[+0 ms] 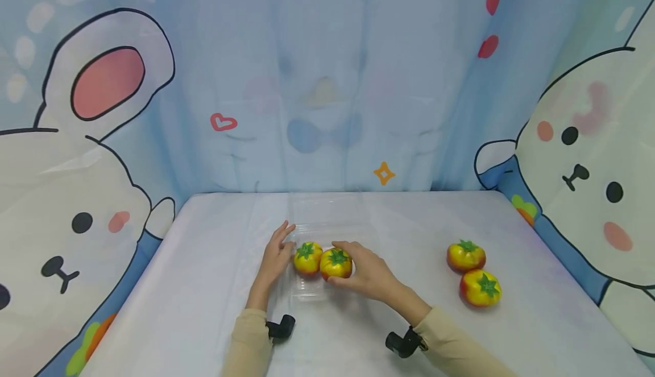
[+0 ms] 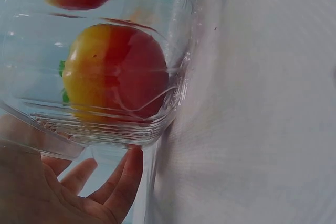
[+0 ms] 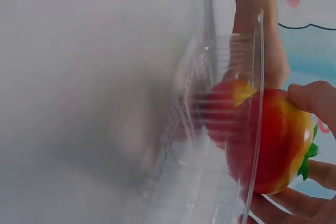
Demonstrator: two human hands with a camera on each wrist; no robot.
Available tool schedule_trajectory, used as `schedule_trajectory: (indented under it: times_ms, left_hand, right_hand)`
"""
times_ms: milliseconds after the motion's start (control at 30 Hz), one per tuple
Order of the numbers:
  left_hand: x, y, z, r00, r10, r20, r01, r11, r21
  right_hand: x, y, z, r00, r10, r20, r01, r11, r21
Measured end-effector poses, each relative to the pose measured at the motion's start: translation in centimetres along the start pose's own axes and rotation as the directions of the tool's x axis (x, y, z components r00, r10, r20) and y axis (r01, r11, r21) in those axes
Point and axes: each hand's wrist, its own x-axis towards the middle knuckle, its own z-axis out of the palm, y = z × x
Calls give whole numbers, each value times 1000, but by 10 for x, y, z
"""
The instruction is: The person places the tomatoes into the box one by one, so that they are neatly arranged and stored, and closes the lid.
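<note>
My right hand (image 1: 369, 272) holds a red-and-yellow toy fruit (image 1: 336, 264) with a green leafy top, thumb on one side and fingers on the other. In the right wrist view that fruit (image 3: 273, 142) sits at the rim of a clear plastic container (image 3: 197, 187). A second such fruit (image 1: 307, 258) lies inside the container, left of the held one. My left hand (image 1: 275, 257) is at the container's left side, its fingers extended. Through the clear wall, the left wrist view shows a fruit (image 2: 118, 74) close to the fingertips (image 2: 135, 157) of my left hand.
Two more fruits of the same kind, one farther back (image 1: 466, 256) and one nearer (image 1: 480, 288), lie together on the white tabletop (image 1: 404, 235) at the right. A light blue curtain (image 1: 327, 36) with cartoon prints hangs behind the table.
</note>
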Motion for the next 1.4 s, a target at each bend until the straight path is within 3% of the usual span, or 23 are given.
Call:
schedule_trajectory:
  times_ms: [533, 1133, 1400]
  left_hand:
    - [2, -1, 1, 1000, 30, -7, -30, 1000, 2]
    - [0, -2, 2, 1000, -3, -12, 3, 1000, 2]
    - [0, 0, 2, 1000, 3, 3, -3, 1000, 9]
  right_hand:
    - [2, -8, 24, 996, 79, -46, -79, 997, -10]
    - [3, -18, 49, 969, 214, -127, -223, 973, -64]
    - [5, -20, 51, 962, 247, -120, -256, 964, -68]
